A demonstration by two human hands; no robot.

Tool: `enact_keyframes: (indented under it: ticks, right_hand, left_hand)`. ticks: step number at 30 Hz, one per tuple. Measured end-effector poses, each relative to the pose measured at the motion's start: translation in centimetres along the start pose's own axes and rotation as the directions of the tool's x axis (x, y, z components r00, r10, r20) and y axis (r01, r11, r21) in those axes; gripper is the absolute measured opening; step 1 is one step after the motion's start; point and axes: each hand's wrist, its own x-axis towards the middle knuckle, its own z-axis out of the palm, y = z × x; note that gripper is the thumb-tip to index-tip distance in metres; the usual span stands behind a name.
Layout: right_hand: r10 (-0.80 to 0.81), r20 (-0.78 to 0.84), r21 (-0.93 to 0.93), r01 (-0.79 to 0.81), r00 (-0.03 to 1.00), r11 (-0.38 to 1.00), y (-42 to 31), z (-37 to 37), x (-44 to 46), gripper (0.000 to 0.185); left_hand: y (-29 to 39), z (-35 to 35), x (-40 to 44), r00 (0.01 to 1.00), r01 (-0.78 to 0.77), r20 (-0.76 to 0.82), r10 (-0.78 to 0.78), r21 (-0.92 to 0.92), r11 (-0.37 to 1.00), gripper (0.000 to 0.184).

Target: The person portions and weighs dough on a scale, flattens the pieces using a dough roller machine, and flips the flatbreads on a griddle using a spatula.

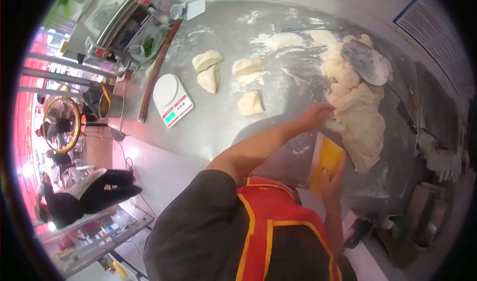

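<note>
Gripping yellow scraper [329,156] in right hand [331,185], prob leaving edge free; touching dough [365,124] with left hand [316,116], not seeing whether pinching.

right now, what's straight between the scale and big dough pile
In the head view, going from the scale: a small dough piece, then the left hand at the big dough pile.

"That scraper [328,157] looks yellow from here."
"Bright yellow, and the dough [365,129] is pale cream."
"The desk [198,138]?"
"Grey, streaked with white flour [283,41]. The scale [166,88] is white, banded red, its display [170,118] green."
"And the apron [290,209]?"
"Red, trimmed in yellow. The sleeve [198,216] is dark grey, the rod [160,70] reddish brown."
</note>
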Motion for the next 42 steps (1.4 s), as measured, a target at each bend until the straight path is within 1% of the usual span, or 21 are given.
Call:
enact_keyframes:
  ticks: [2,4,5,7,9,12,13,16,17,19,20,22,24,26,28,32,33,36,38,40,42]
  right_hand:
    - [-0.043,0.029,-0.021,0.044,0.999,0.999,0.0,-0.1,1.2,0.069]
    - [-0.157,0.017,-0.049,0.158,0.987,0.986,0.5,0.8,2.0,0.07]
    - [-0.092,0.039,-0.055,0.094,0.995,0.994,-0.4,0.7,2.0,0.069]
    - [0.041,0.07,-0.076,-0.036,0.997,0.996,-2.6,-0.2,2.0,0.069]
    - [-0.001,-0.041,-0.107,-0.003,0.999,0.994,-1.9,-0.1,2.0,0.068]
    - [-0.068,-0.15,-0.148,0.046,0.986,0.988,-0.9,1.1,1.4,0.068]
    - [-0.104,-0.169,-0.162,0.077,0.98,0.984,-1.2,1.7,1.3,0.068]
    - [-0.11,-0.109,-0.076,0.102,0.988,0.992,-5.7,3.6,0.1,0.068]
    - [-0.069,-0.073,-0.07,0.064,0.995,0.995,-7.0,4.4,-0.1,0.069]
    - [0.021,-0.004,-0.066,-0.022,1.0,0.998,-9.0,5.8,-0.7,0.07]
    - [-0.024,-0.012,-0.105,0.023,1.0,0.994,-9.1,6.7,-0.5,0.071]
    - [-0.116,-0.016,-0.184,0.111,0.993,0.977,-8.5,9.0,-0.3,0.071]
    - [-0.121,0.048,-0.154,0.127,0.991,0.98,-10.5,10.2,-0.3,0.071]
    - [-0.154,0.091,-0.132,0.166,0.984,0.977,-12.2,11.5,-0.2,0.07]
    - [-0.211,0.108,-0.121,0.224,0.972,0.967,-13.5,12.5,-0.1,0.07]
    - [-0.161,0.17,-0.065,0.174,0.972,0.983,-15.4,13.5,0.0,0.072]
    - [-0.172,0.176,-0.068,0.186,0.969,0.98,-15.7,13.7,-0.1,0.072]
    - [-0.275,0.165,-0.07,0.289,0.947,0.955,-15.6,14.1,0.1,0.071]
    - [-0.273,0.181,-0.055,0.287,0.945,0.956,-15.8,14.3,0.3,0.071]
    - [-0.178,0.231,-0.037,0.192,0.957,0.981,-16.6,14.1,0.2,0.07]
    - [-0.257,0.225,-0.053,0.276,0.94,0.96,-16.7,14.2,0.2,0.07]
  left_hand:
    - [-2.4,-0.5,-1.5,0.983,0.099,-0.153,-0.105,-0.045,0.994,0.032]
    - [-0.6,-2.8,-4.1,0.963,0.178,-0.218,-0.161,0.064,0.982,0.031]
    - [-0.1,-4.1,-5.7,0.951,0.221,-0.244,-0.189,0.114,0.969,0.032]
    - [-2.1,-7.0,-7.8,0.913,-0.026,-0.363,0.188,0.407,0.913,0.036]
    - [-2.5,-10.6,-10.2,0.844,0.09,-0.445,0.299,0.668,0.739,0.045]
    - [-2.3,-14.3,-13.3,0.916,0.18,-0.327,0.234,0.854,0.488,0.047]
    - [-3.1,-15.7,-13.3,0.937,0.094,-0.244,0.251,0.867,0.49,0.048]
    - [-7.5,-17.2,-12.7,0.913,0.002,-0.255,0.318,0.783,0.622,0.042]
    - [-7.3,-18.3,-12.7,0.867,-0.021,-0.349,0.355,0.688,0.726,0.036]
    - [-5.9,-21.8,-14.3,0.839,0.098,-0.543,0.038,0.22,0.971,0.034]
    - [-4.9,-24.1,-15.3,0.811,0.14,-0.568,-0.142,-0.047,0.989,0.033]
    - [-2.2,-29.5,-18.2,0.744,0.059,-0.651,0.148,0.285,0.957,0.029]
    - [-2.2,-34.7,-21.0,0.651,0.195,-0.717,0.251,0.477,0.857,0.03]
    - [-2.5,-38.9,-22.9,0.608,0.356,-0.749,0.262,0.552,0.754,0.032]
    - [-6.6,-42.2,-24.2,0.639,0.467,-0.735,0.227,0.605,0.645,0.036]
    - [-5.9,-41.7,-25.6,0.704,0.595,-0.703,0.104,0.663,0.455,0.043]
    - [-5.5,-41.4,-25.4,0.661,0.626,-0.745,0.093,0.615,0.479,0.048]
    - [-5.8,-39.2,-25.6,0.646,0.454,-0.678,0.351,0.71,0.537,0.045]
    - [-4.7,-34.7,-26.2,0.668,0.213,-0.663,0.339,0.607,0.766,0.04]
    - [-5.7,-30.1,-27.0,0.77,0.166,-0.587,0.252,0.564,0.809,0.034]
    - [-5.8,-27.1,-28.3,0.855,0.065,-0.459,0.242,0.557,0.828,0.029]
